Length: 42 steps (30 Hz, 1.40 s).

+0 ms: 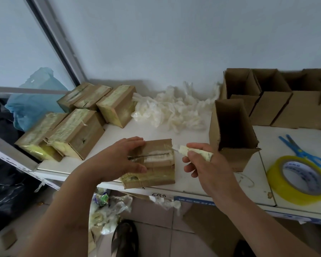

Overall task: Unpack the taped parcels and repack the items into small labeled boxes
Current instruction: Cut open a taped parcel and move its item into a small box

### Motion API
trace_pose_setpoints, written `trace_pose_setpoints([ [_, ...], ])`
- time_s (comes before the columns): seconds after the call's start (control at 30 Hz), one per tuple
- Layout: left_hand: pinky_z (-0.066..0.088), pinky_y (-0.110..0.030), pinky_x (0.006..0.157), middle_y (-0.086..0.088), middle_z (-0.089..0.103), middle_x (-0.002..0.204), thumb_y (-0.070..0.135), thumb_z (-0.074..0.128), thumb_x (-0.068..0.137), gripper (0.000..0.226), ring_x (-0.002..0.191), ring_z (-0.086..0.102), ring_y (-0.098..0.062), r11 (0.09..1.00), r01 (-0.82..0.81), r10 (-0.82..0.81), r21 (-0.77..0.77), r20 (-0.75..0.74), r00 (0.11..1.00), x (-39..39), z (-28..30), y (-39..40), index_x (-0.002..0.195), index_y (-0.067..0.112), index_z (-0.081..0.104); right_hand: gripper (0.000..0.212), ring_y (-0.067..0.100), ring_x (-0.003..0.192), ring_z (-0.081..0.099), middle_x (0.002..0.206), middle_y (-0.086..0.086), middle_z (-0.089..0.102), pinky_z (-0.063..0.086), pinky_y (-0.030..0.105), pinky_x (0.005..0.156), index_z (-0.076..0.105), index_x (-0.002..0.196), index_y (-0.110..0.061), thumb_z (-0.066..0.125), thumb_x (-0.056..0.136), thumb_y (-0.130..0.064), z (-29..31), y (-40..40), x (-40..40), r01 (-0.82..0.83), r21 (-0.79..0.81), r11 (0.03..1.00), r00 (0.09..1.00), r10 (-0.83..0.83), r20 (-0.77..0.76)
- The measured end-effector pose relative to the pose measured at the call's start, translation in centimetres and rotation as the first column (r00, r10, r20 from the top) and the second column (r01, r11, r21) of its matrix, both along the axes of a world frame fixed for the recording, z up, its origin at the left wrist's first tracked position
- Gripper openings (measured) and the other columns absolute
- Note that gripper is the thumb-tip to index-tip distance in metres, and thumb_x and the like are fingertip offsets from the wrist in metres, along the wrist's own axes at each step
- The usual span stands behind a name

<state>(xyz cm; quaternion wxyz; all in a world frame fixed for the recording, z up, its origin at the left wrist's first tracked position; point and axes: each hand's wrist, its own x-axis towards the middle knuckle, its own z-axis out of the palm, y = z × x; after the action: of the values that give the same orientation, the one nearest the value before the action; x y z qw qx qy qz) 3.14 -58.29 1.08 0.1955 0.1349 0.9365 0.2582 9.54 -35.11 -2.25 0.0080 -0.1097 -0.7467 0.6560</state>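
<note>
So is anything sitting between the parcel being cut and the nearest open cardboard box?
Nothing visible: only bare white tabletop separates the taped brown cardboard parcel from the open brown cardboard box, though the right hand, gripping a tape-wrapped knife, hovers there.

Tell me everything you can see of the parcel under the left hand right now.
The parcel is a small brown cardboard box wrapped in clear, yellowish tape, lying flat at the front edge of the white table. A dark slit runs along the middle seam of its top, through a pale strip. The left hand rests on its left part, fingers spread over top and front. The right hand grips a small tape-wrapped knife whose blade tip meets the slit's right end.
</note>
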Motion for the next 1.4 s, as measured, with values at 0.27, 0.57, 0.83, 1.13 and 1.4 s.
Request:
trace_pose_setpoints([
  [0.27, 0.025, -0.023, 0.108, 0.020, 0.026, 0.155, 0.037, 0.080, 0.078, 0.085, 0.135, 0.031, -0.005, 0.999, -0.006, 0.006, -0.034, -0.012, 1.000, 0.1, 0.2, 0.3, 0.150, 0.034, 0.035, 0.016, 0.012, 0.074, 0.068, 0.078, -0.008, 0.070, 0.058, 0.030, 0.068, 0.063, 0.096, -0.034, 0.054, 0.098, -0.022, 0.2, 0.3, 0.8, 0.011, 0.009, 1.000, 1.000, -0.012, 0.024],
  [0.57, 0.028, -0.023, 0.102, 0.024, 0.036, 0.138, 0.038, 0.080, 0.078, 0.080, 0.123, 0.035, -0.002, 0.998, -0.038, 0.036, -0.059, -0.034, 0.999, 0.4, 0.6, 0.8, 0.147, 0.030, 0.040, 0.016, 0.014, 0.070, 0.068, 0.071, -0.005, 0.070, 0.057, 0.032, 0.067, 0.065, 0.097, -0.028, 0.055, 0.096, -0.016, 0.4, 0.7, 1.5, 0.019, -0.020, 1.000, 0.998, -0.017, 0.060],
  [0.83, 0.040, -0.034, 0.094, 0.001, 0.041, 0.126, 0.084, 0.026, 0.078, 0.080, 0.109, 0.050, -0.016, 0.934, -0.212, 0.172, -0.289, -0.159, 0.972, 0.2, -0.1, 1.9, 0.114, 0.023, 0.064, 0.010, 0.012, 0.076, 0.069, 0.084, -0.007, 0.070, 0.057, 0.027, 0.069, 0.062, 0.101, -0.035, 0.056, 0.096, -0.027, 0.2, 0.5, 1.2, 0.065, -0.002, 0.998, 0.996, -0.065, -0.053],
  [1.13, 0.026, -0.034, 0.114, 0.017, 0.014, 0.158, 0.014, 0.060, 0.089, 0.056, 0.144, 0.017, -0.012, 0.977, 0.055, -0.099, -0.208, -0.209, 0.973, 0.1, -1.3, 0.8, 0.139, 0.037, 0.047, 0.006, 0.008, 0.072, 0.068, 0.079, -0.005, 0.071, 0.056, 0.026, 0.066, 0.063, 0.095, -0.034, 0.058, 0.095, -0.030, 0.0, 0.0, 0.0, 0.019, 0.023, 1.000, 1.000, -0.019, 0.009],
  [1.4, 0.001, -0.037, 0.118, 0.024, 0.029, 0.150, 0.063, 0.075, 0.069, 0.083, 0.148, -0.003, -0.013, 0.962, 0.089, -0.171, -0.258, -0.318, 0.932, -0.6, -1.7, 2.1, 0.140, 0.050, 0.035, 0.009, 0.007, 0.075, 0.069, 0.088, -0.005, 0.071, 0.058, 0.029, 0.069, 0.062, 0.103, -0.035, 0.058, 0.095, -0.033, 0.0, 0.8, -1.0, -0.008, 0.034, 0.999, 0.999, 0.007, 0.037],
])
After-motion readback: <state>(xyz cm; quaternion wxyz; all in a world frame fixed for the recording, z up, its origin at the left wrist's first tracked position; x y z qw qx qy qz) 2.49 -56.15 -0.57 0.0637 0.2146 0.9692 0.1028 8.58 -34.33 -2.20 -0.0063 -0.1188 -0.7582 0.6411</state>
